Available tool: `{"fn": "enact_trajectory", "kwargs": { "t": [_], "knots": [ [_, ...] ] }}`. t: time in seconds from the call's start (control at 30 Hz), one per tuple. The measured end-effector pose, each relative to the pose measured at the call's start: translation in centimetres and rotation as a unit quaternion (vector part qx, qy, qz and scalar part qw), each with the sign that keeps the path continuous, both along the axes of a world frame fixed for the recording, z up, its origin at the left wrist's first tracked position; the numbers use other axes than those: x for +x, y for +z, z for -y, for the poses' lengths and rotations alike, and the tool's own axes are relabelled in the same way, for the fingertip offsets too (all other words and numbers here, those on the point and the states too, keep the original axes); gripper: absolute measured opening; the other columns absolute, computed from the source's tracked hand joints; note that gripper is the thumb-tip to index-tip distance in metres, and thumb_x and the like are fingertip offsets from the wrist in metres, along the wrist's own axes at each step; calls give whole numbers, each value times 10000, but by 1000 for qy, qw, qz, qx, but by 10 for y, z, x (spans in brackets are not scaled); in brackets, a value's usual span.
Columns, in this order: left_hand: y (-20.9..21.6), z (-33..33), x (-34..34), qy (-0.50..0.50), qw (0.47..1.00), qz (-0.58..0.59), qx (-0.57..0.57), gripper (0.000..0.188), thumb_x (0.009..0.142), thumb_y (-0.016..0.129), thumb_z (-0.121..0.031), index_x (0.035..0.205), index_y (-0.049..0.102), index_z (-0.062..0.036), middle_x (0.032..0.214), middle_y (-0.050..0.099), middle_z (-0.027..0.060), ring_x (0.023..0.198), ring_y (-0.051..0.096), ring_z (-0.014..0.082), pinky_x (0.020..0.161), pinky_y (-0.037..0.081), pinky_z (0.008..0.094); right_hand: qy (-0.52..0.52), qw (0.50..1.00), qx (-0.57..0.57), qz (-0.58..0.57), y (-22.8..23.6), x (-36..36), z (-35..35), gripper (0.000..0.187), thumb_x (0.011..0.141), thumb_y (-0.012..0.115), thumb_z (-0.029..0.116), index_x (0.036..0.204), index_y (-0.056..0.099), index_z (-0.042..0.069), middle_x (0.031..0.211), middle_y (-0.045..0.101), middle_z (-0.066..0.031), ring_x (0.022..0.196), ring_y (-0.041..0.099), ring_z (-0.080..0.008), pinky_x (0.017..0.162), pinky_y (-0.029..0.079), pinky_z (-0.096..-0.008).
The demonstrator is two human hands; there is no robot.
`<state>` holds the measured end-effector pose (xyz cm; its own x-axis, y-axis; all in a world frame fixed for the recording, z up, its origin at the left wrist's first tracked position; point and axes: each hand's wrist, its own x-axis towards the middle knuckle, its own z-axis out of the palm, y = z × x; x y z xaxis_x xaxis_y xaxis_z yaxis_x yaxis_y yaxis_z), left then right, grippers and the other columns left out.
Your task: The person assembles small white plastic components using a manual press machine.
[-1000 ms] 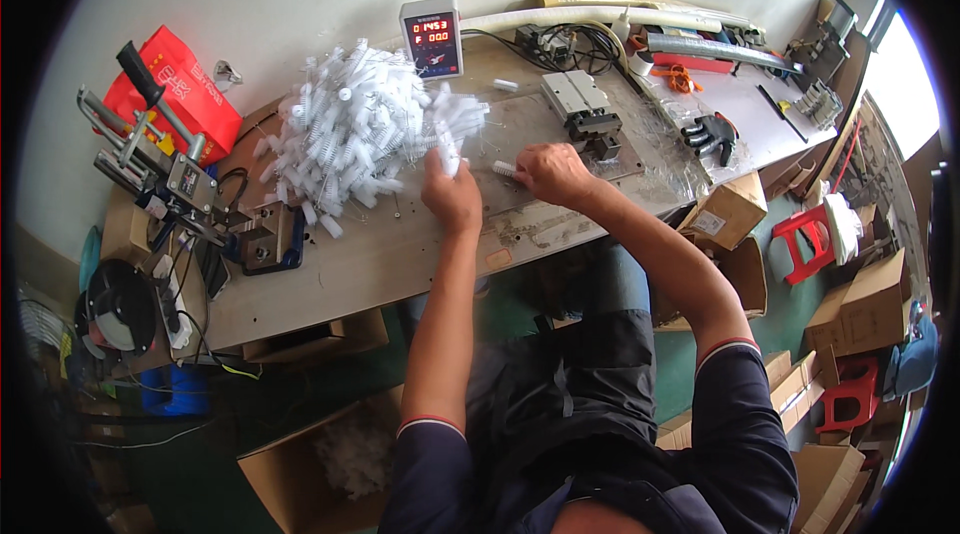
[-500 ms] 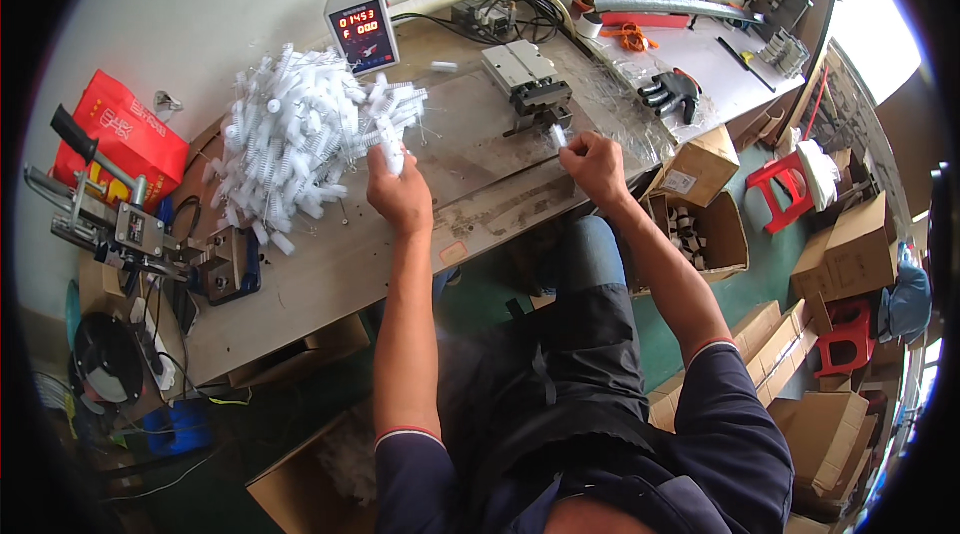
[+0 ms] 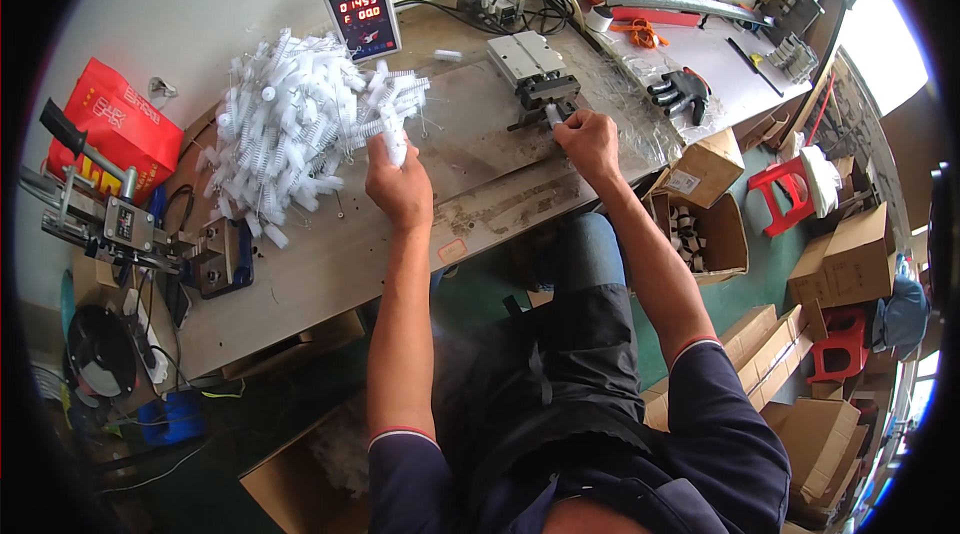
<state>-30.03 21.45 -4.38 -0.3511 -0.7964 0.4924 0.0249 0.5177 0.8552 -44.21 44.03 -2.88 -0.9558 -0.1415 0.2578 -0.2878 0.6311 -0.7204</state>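
My left hand (image 3: 400, 189) is closed around a white bristle brush (image 3: 393, 134), at the right edge of a large heap of white wire-stemmed brushes (image 3: 290, 124). Pinched in my right hand (image 3: 590, 142) is another small white brush (image 3: 553, 115), held up against the front of a small metal pneumatic fixture (image 3: 533, 74). The fingers hide most of that brush's stem, and I cannot tell whether it sits inside the fixture. One loose brush (image 3: 447, 55) lies on the worktable (image 3: 470, 149) behind my hands.
A counter box with red digits (image 3: 363, 14) stands behind the heap. At the left are a lever press (image 3: 130, 224) and a red bag (image 3: 120, 124). A black glove (image 3: 680, 94) lies on the right. Cardboard boxes (image 3: 700, 166) and a red stool (image 3: 785, 192) stand beyond the table's right end.
My right hand has moved slightly left and forward, bringing its brush from beside the fixture up to its front. My left hand stays near the heap, still holding its brush.
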Motion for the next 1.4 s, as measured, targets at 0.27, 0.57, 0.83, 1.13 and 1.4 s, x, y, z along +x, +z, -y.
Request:
{"fn": "enact_trajectory", "kwargs": {
  "t": [0.27,0.57,0.83,1.13,1.4],
  "knots": [
    [-8,5,-1,4,998,6,-69,86,958,632,-132,952,636,-47,733,682,68,697,679,244,665,507,380,-7,1000,7,15,-1,-5,3,210,713,722,230,775,745,31,713,700,-175,695,699,-309,710,546,-410],
    [-6,6,2,16,995,44,-83,174,851,670,-15,1018,621,-33,910,660,157,861,618,402,762,487,499,-11,1000,3,23,-1,-6,6,206,726,713,236,761,739,34,709,699,-171,700,699,-312,710,546,-414],
    [-10,7,-2,46,981,51,-183,143,925,665,-135,995,625,-16,936,640,184,906,600,415,783,473,493,-45,999,-4,7,1,-2,8,245,782,727,306,763,734,61,735,699,-181,744,699,-356,725,540,-452],
    [-4,-29,-17,-49,961,117,-246,122,905,637,-83,1012,596,-42,895,658,182,859,637,425,741,481,508,-70,996,-52,-3,-6,8,4,260,814,715,330,785,719,71,749,704,-174,785,699,-376,747,542,-459],
    [19,-78,-54,-214,916,212,-265,126,915,602,-84,1033,573,-49,963,664,175,978,633,387,841,487,497,-59,995,-81,-25,-8,10,2,210,782,703,263,779,707,54,735,696,-178,750,699,-363,719,541,-441]
  ]
}}
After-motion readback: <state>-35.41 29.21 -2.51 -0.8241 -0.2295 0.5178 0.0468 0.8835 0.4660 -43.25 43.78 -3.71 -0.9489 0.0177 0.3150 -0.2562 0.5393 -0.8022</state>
